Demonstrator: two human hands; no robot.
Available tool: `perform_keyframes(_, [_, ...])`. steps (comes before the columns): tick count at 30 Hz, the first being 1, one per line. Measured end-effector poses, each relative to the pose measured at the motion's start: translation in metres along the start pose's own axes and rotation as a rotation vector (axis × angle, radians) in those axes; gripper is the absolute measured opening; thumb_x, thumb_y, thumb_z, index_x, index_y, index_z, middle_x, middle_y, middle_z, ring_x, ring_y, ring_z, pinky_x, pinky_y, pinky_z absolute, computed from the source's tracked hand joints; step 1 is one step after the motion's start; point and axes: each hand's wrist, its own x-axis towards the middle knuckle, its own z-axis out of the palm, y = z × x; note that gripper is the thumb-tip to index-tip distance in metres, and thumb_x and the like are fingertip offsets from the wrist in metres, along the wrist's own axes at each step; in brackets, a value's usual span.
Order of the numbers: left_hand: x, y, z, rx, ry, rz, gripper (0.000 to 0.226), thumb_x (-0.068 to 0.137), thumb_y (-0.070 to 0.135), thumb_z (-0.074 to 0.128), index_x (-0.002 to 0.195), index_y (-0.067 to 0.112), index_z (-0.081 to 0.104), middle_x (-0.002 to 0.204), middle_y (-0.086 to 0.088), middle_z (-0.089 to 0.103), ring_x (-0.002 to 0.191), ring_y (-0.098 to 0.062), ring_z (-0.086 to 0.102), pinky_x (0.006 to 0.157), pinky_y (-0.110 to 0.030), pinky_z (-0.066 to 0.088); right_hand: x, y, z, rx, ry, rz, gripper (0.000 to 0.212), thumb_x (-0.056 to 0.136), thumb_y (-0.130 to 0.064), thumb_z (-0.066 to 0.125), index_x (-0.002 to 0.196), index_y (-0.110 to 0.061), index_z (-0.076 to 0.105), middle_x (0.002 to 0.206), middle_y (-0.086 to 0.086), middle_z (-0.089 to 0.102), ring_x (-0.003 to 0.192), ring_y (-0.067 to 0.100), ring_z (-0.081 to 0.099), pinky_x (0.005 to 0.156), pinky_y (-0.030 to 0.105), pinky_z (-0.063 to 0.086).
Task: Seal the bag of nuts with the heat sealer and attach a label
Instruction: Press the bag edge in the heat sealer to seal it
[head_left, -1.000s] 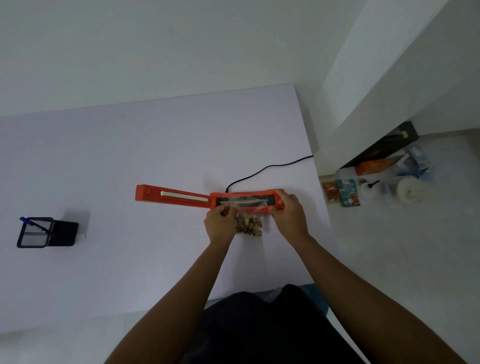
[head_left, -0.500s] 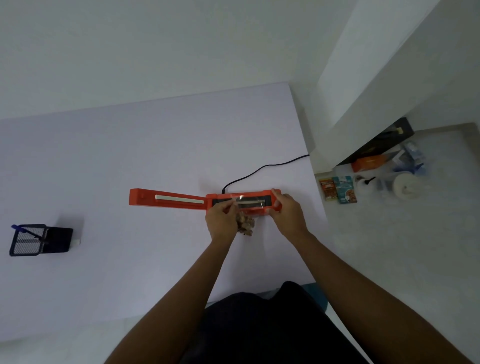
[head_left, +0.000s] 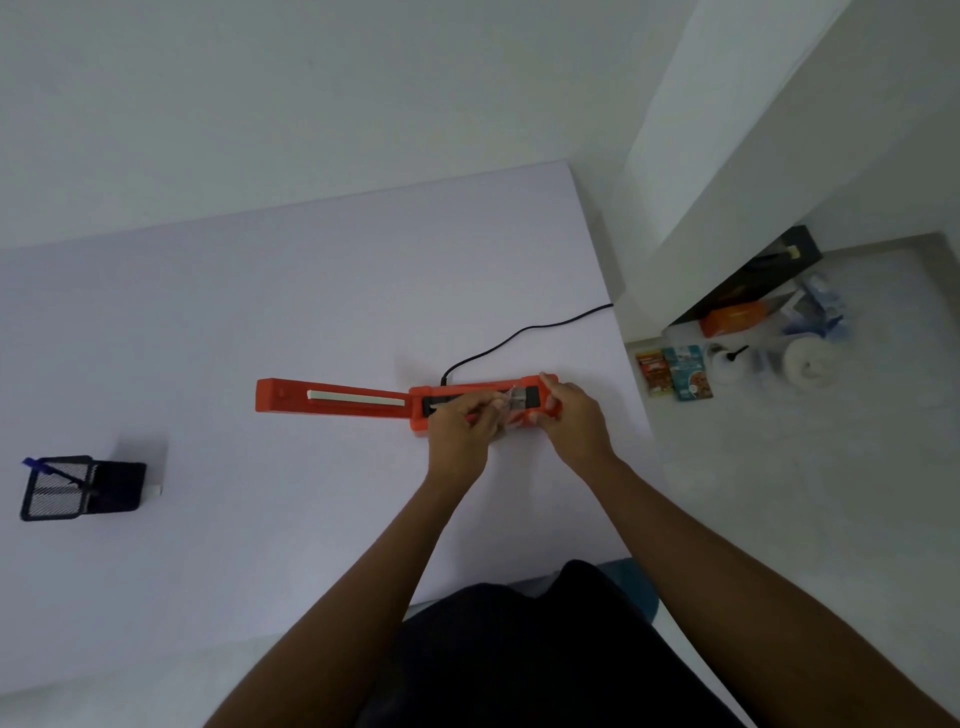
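Observation:
An orange heat sealer (head_left: 332, 399) lies on the white table (head_left: 260, 312), its lid arm swung open to the left and its base to the right. My left hand (head_left: 460, 426) and my right hand (head_left: 574, 413) pinch the clear bag of nuts (head_left: 514, 400) at its top, which lies across the dark sealing strip of the base. My hands hide most of the bag and the nuts. No label shows.
The black power cord (head_left: 524, 332) runs from the sealer's back off the table's right edge. A black mesh pen holder (head_left: 78, 488) with a blue pen stands at the far left. Packets and boxes (head_left: 680, 371) lie on the floor to the right.
Both hands have pushed the bag further over the sealer's base, so the nuts below it no longer show. The hands came closer together.

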Motion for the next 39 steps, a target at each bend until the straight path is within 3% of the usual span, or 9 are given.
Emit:
perform_keyframes(7, [-0.013,0.015,-0.014,-0.037,0.012,0.050,0.015,0.097,0.012,0.059,0.099,0.006,0.072,0.085,-0.003,0.073,0.074,-0.003,0.068,0.065,-0.012,0.051,0.001,0.007,0.003,0.029,0.012,-0.024,0.063,0.082,-0.013,0.079,0.140,-0.021,0.056,0.121,0.005,0.068,0.108,0.019,0.064,0.094,0.026,0.052])
perform_keyframes(9, [-0.015,0.016,-0.021,-0.051,0.019,0.020,0.015,0.098,0.017,0.058,0.100,0.009,0.071,0.089,-0.001,0.073,0.081,-0.007,0.069,0.068,-0.013,0.052,-0.004,0.003,0.000,0.111,0.023,-0.014,0.049,0.083,-0.015,0.077,0.129,-0.026,0.064,0.113,0.000,0.071,0.101,0.015,0.066,0.090,0.027,0.056])
perform_keyframes(12, [-0.018,0.010,-0.036,-0.070,0.011,-0.033,0.015,0.098,0.020,0.057,0.096,0.012,0.069,0.090,0.003,0.073,0.085,-0.009,0.069,0.072,-0.016,0.054,-0.020,-0.009,-0.007,0.372,0.048,0.081,0.032,0.089,0.001,0.062,0.115,-0.016,0.070,0.098,0.006,0.071,0.089,0.022,0.066,0.081,0.031,0.058])
perform_keyframes(16, [-0.028,-0.005,-0.056,-0.133,0.007,-0.132,0.017,0.098,0.024,0.056,0.095,0.014,0.069,0.091,-0.001,0.075,0.088,-0.017,0.070,0.081,-0.033,0.057,-0.048,-0.028,-0.003,0.837,-0.198,0.273,0.041,0.084,0.013,0.043,0.108,-0.004,0.071,0.094,0.021,0.068,0.088,0.029,0.062,0.073,0.033,0.049])
perform_keyframes(21, [-0.049,-0.025,-0.090,-0.209,0.079,-0.215,0.019,0.100,0.023,0.052,0.097,0.011,0.067,0.095,-0.005,0.073,0.093,-0.023,0.070,0.082,-0.039,0.059,-0.074,-0.059,0.025,1.120,-0.485,0.384,0.034,0.095,-0.017,0.043,0.110,-0.002,0.069,0.102,0.018,0.069,0.097,0.031,0.063,0.095,0.054,0.048])
perform_keyframes(25, [-0.069,-0.039,-0.127,-0.272,0.169,-0.246,0.021,0.101,0.020,0.049,0.098,0.008,0.066,0.096,-0.006,0.073,0.093,-0.023,0.070,0.072,-0.031,0.058,-0.082,-0.093,0.060,1.048,-0.570,0.350,0.033,0.100,-0.030,0.052,0.102,-0.005,0.074,0.106,0.018,0.070,0.098,0.030,0.066,0.096,0.054,0.052])
perform_keyframes(28, [-0.079,-0.055,-0.159,-0.255,0.250,-0.269,0.023,0.102,0.022,0.048,0.100,0.009,0.066,0.095,-0.006,0.073,0.094,-0.023,0.070,0.077,-0.035,0.059,-0.089,-0.124,0.088,0.886,-0.554,0.299,0.024,0.096,-0.023,0.065,0.103,-0.002,0.076,0.106,0.018,0.075,0.101,0.034,0.071,0.092,0.049,0.059])
perform_keyframes(33, [-0.086,-0.081,-0.219,-0.226,0.311,-0.260,0.020,0.098,0.025,0.055,0.095,0.014,0.072,0.088,-0.002,0.074,0.085,-0.018,0.071,0.077,-0.036,0.061,-0.098,-0.173,0.133,0.734,-0.534,0.241,0.023,0.099,-0.022,0.062,0.102,-0.004,0.076,0.100,0.014,0.078,0.097,0.031,0.074,0.084,0.046,0.063])
perform_keyframes(39, [-0.079,-0.113,-0.303,-0.320,0.264,-0.315,0.022,0.098,0.025,0.058,0.094,0.009,0.073,0.088,-0.010,0.075,0.086,-0.027,0.072,0.076,-0.042,0.061,-0.111,-0.224,0.189,0.708,-0.521,0.255,0.026,0.104,-0.022,0.053,0.105,-0.008,0.076,0.108,0.008,0.077,0.102,0.025,0.073,0.085,0.045,0.062])
